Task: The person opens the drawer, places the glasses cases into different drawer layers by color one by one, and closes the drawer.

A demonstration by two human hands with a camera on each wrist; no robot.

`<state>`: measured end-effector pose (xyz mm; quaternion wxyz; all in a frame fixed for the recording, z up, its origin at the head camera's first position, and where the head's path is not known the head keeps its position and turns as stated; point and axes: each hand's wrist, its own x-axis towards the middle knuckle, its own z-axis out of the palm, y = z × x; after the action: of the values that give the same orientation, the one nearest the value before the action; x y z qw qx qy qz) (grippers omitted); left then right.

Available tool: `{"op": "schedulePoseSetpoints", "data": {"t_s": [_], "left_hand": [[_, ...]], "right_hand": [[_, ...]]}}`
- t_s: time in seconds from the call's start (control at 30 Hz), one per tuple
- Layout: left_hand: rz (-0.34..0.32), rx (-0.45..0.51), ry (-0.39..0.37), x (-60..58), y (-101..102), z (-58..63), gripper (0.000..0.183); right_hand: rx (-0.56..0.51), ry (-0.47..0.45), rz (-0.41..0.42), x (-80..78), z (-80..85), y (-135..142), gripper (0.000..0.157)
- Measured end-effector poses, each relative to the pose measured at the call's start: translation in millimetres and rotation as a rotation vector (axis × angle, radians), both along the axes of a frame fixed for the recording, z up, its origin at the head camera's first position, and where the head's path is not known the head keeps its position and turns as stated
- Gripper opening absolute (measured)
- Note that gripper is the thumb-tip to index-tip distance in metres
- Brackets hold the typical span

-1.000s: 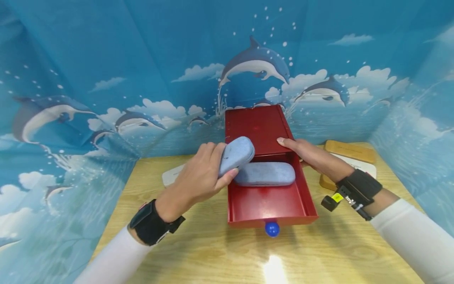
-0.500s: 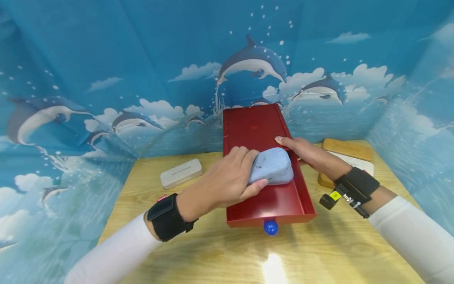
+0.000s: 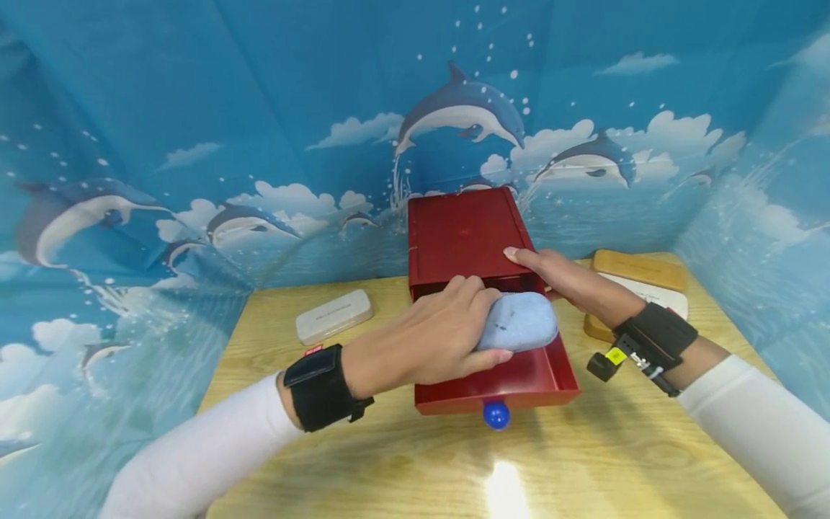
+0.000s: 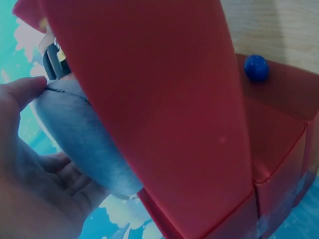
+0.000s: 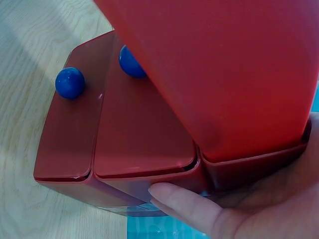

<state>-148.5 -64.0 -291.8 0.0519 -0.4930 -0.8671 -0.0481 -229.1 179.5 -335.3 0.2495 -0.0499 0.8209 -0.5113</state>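
My left hand [image 3: 447,335] grips a light blue glasses case [image 3: 521,322], thumb on the near side and fingers on the far side. Hand and case are over the pulled-out top drawer [image 3: 493,404] of a red drawer unit [image 3: 468,231]. In the left wrist view the blue glasses case [image 4: 82,129] shows beside the drawer's wall; whether it touches the drawer I cannot tell. The second blue case is hidden behind the hand and held case. My right hand [image 3: 560,281] rests its thumb on the unit's top; an extended finger [image 5: 187,206] lies against its side.
On the wooden table, a white glasses case [image 3: 333,317] lies left of the unit. A tan case [image 3: 638,270] and a white case [image 3: 648,292] are stacked to the right, above another tan one. A blue knob [image 3: 496,415] juts from the open drawer. A dolphin-print cloth [image 3: 259,144] hangs behind.
My left hand has carried the blue case rightward and lower over the drawer, covering the other blue case from view. The right hand has stayed on the unit.
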Motion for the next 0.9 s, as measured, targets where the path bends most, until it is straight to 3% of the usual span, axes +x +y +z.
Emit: {"op": "schedulePoseSetpoints", "data": {"t_s": [0.23,0.53,0.9], "left_hand": [[-0.02,-0.03,-0.077,3.4,7.6,-5.9,0.068],[-0.077,-0.045,-0.024,4.9,12.4,-16.6,0.061],[-0.087,-0.06,-0.036,1.2,15.3,-25.8,0.053]], "right_hand": [[0.024,0.005,0.003,-0.6,0.3,-0.2,0.079],[0.011,0.006,-0.006,-0.3,-2.4,2.3,0.076],[0.014,0.016,-0.007,-0.8,-2.8,1.4,0.077]]}}
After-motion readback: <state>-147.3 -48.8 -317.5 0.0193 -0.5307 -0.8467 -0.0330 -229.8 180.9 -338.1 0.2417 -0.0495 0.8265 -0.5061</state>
